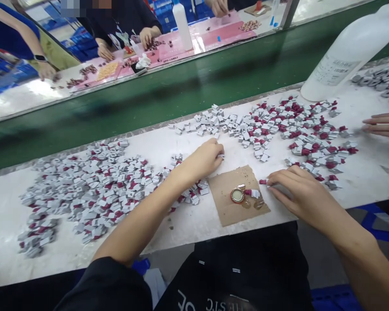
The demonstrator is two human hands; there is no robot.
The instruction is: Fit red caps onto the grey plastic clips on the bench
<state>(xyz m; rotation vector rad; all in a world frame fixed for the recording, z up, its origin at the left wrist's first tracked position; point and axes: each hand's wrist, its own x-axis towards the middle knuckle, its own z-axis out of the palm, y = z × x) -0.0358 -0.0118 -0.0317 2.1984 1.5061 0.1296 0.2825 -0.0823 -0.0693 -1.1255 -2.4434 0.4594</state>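
My left hand (205, 157) is curled with fingertips pinched on a small grey part at the edge of the white table (188, 216), just beyond a brown cardboard square (227, 207). My right hand (298, 190) rests palm down to the right of the cardboard, fingertips on a small grey-and-maroon part (263, 182). A round bottle cap (237, 195) with liquid in it sits on the cardboard, with another small part (253, 193) beside it. A big heap of grey and maroon parts (94, 190) lies to the left, and another heap (298, 134) to the right.
A green conveyor belt (181, 90) runs behind the table. A white plastic bottle (346, 54) stands at the far right. Another person's hand (384, 125) reaches in from the right edge. Other people work at pink mats (181, 47) across the belt, near a second white bottle (182, 23).
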